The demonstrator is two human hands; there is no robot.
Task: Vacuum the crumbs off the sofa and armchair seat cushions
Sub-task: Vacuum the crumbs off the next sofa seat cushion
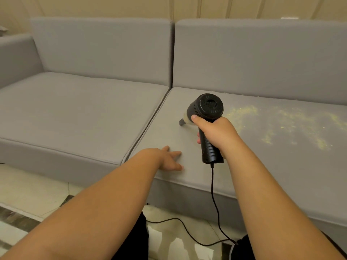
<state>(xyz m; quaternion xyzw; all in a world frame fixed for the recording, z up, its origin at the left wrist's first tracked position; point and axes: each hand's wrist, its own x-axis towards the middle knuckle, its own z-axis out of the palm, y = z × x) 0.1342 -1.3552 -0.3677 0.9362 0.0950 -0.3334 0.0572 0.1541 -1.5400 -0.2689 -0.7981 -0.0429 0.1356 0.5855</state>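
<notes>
The right hand [216,132] grips the handle of the small black plug-in vacuum [205,117], its nose touching the grey sofa seat cushion [244,166] beside the yellow crumbs [272,124], while the left hand [169,159] rests flat, fingers straight, on that cushion.

Cream paneled wall [206,6] with vertical grooves is running along the back, picking up warm yellowish light. Down front a glossy pale tile floor [28,188] is showing, with a darker marbled strip [16,218] crossing it at the lower left and some glare bouncing off the tiles near the bottom middle. Something pale and small is sitting at the far left edge, too cut off to tell what it is.
</notes>
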